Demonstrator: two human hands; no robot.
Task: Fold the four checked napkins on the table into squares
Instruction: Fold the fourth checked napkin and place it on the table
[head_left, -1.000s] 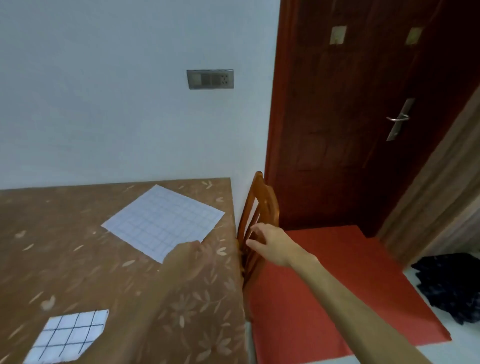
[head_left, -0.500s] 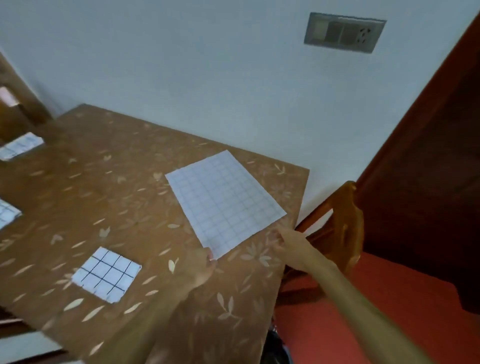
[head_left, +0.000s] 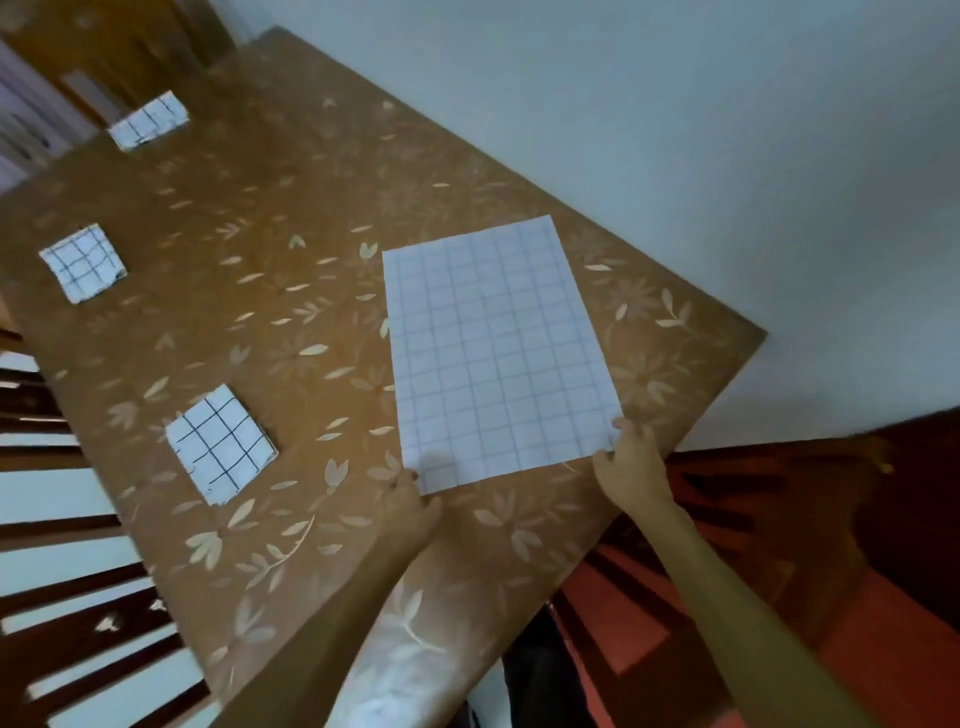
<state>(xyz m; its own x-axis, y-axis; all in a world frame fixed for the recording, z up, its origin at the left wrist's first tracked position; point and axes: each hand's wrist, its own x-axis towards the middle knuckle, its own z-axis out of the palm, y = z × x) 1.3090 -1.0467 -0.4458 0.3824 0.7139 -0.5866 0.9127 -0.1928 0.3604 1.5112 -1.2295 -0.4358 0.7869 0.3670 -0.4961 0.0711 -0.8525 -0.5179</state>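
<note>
Your left grip (head_left: 410, 506) touches the near-left corner of the open napkin (head_left: 498, 353), hold unclear; your right grip (head_left: 631, 467) pinches its near-right corner; it lies flat on the worktop (head_left: 322, 218); leftward, well apart, sit the near folded napkin (head_left: 221, 444), the middle folded napkin (head_left: 83, 262) and the far folded napkin (head_left: 149, 120).

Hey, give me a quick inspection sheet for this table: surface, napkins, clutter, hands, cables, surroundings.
Surface: table covered by a brown floral cloth.
Job's things: unfolded napkin lies flat; near folded napkin, middle folded napkin and far folded napkin lie apart to its left.
Clutter: nothing seen.
Hands: right hand pinches the unfolded napkin's near right corner; left hand is at its near left corner, grip unclear.
Cables: nothing seen.
Surroundings: pale wall; red chair seat beside the table.
</note>
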